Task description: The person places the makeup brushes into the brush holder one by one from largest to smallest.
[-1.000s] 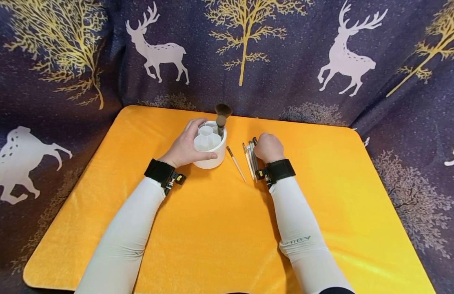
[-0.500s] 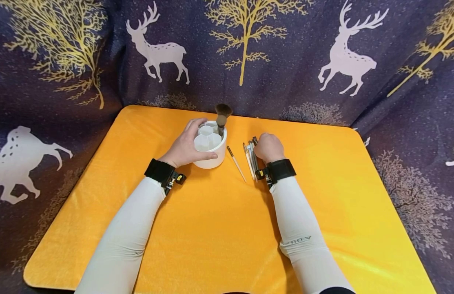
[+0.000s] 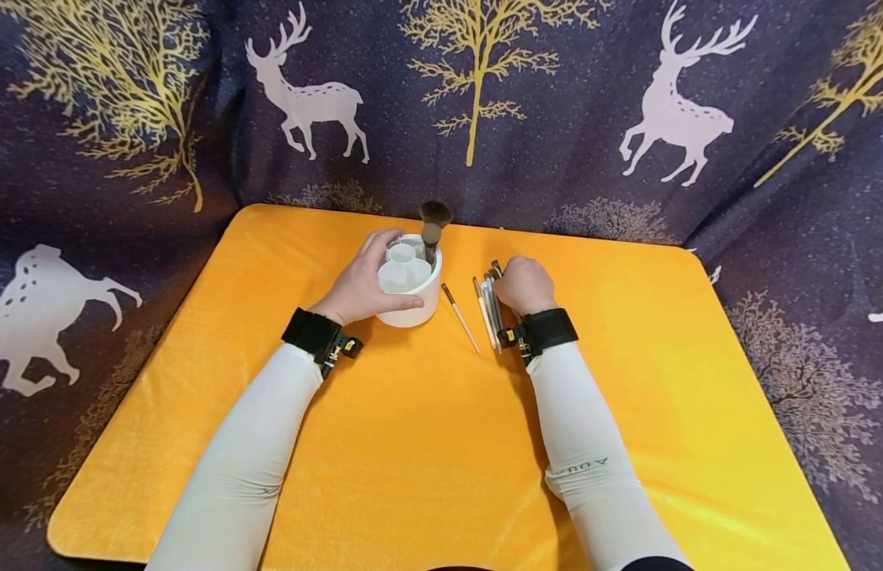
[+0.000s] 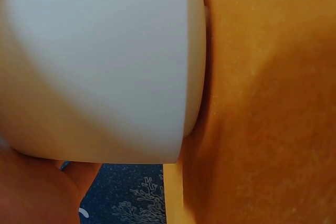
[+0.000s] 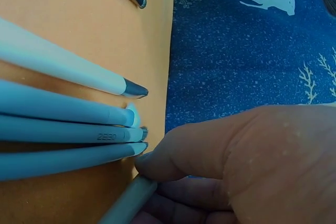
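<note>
While my left hand point(image 3: 362, 284) wraps round white cup point(image 3: 411, 295) with big brush point(image 3: 432, 224) inside, my right hand point(image 3: 524, 284) pinches one thin brush point(image 5: 126, 201) from row on orange mat point(image 3: 427, 444).

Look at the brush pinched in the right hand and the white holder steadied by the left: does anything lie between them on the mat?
Yes. Several loose brushes lie beside the right hand, and one thin brush lies alone nearer the white holder, which the left hand grips. All lie flat; lifting the pinched brush would probably clear them.
</note>
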### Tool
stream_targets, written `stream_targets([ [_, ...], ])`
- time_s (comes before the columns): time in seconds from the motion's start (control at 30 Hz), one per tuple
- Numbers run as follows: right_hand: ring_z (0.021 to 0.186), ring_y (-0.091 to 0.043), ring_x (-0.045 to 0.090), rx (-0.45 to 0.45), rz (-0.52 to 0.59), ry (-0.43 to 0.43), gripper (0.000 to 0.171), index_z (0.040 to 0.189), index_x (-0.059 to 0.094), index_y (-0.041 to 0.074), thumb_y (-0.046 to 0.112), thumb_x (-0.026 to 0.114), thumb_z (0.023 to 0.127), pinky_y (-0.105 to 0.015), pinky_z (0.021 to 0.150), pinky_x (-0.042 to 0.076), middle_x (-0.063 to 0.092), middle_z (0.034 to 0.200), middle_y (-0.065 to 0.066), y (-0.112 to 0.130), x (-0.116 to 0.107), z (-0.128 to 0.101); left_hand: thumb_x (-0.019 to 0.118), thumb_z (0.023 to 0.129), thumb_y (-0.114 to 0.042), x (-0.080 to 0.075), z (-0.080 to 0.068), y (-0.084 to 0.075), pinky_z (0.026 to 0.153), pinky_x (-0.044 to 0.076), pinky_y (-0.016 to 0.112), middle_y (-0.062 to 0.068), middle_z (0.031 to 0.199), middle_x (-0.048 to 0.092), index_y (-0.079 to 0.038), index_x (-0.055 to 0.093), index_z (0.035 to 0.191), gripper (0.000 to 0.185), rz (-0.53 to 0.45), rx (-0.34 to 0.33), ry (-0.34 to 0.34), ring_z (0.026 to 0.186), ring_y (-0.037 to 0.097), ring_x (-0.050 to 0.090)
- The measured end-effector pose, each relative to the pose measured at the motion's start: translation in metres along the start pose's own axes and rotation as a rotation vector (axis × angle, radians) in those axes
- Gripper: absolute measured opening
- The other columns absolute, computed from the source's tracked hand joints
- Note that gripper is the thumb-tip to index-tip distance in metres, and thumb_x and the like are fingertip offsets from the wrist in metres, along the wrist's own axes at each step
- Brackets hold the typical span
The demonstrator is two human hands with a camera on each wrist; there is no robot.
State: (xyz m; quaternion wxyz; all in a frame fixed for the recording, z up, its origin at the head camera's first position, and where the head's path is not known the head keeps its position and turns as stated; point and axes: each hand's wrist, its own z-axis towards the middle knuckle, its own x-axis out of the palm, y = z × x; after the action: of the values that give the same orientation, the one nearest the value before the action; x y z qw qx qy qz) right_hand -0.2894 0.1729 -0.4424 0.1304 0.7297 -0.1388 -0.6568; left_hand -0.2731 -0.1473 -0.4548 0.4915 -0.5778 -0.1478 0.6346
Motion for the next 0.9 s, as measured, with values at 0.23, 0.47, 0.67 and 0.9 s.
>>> stream_targets([
  [0.23, 0.058, -0.027, 0.051, 0.004, -0.007, -0.032, 0.036, 0.065, 0.059, 0.013, 0.018, 0.069, 0.099, -0.036, 0.052, 0.037, 0.045, 0.060, -0.002, -0.0006, 0.0000, 0.0010, 0.106, 0.074, -0.042, 0.0002, 0.0001, 0.0008, 0.120, 0.046, 0.055, 0.009, 0.165, 0.040, -0.015, 0.037, 0.169, 0.120, -0.003, 0.004, -0.002, 0.142, 0.030, 0.051],
  [0.47, 0.054, -0.024, 0.046, -0.007, 0.010, -0.048, 0.038, 0.063, 0.057, 0.014, 0.018, 0.069, 0.099, -0.035, 0.051, 0.033, 0.041, 0.057, 0.000, -0.0004, -0.0014, 0.0003, 0.106, 0.074, -0.041, 0.0005, 0.0003, 0.0010, 0.119, 0.046, 0.056, 0.009, 0.164, 0.041, -0.014, 0.037, 0.168, 0.120, -0.008, 0.007, -0.004, 0.140, 0.031, 0.052],
  [0.67, 0.049, -0.021, 0.036, -0.032, 0.030, -0.088, 0.044, 0.058, 0.053, 0.015, 0.016, 0.068, 0.099, -0.033, 0.050, 0.025, 0.035, 0.054, 0.002, 0.0001, -0.0026, -0.0006, 0.106, 0.074, -0.041, 0.0001, -0.0002, 0.0015, 0.119, 0.046, 0.056, 0.009, 0.164, 0.041, -0.015, 0.037, 0.168, 0.120, 0.001, 0.003, 0.003, 0.140, 0.031, 0.052],
  [0.9, 0.045, -0.019, 0.035, -0.034, 0.068, -0.125, 0.048, 0.057, 0.051, 0.017, 0.019, 0.070, 0.101, -0.032, 0.045, 0.025, 0.036, 0.052, 0.002, 0.0041, -0.0068, -0.0035, 0.106, 0.074, -0.042, 0.0004, 0.0001, 0.0021, 0.118, 0.047, 0.056, 0.009, 0.163, 0.042, -0.015, 0.037, 0.168, 0.119, 0.002, 0.007, -0.004, 0.139, 0.030, 0.052],
])
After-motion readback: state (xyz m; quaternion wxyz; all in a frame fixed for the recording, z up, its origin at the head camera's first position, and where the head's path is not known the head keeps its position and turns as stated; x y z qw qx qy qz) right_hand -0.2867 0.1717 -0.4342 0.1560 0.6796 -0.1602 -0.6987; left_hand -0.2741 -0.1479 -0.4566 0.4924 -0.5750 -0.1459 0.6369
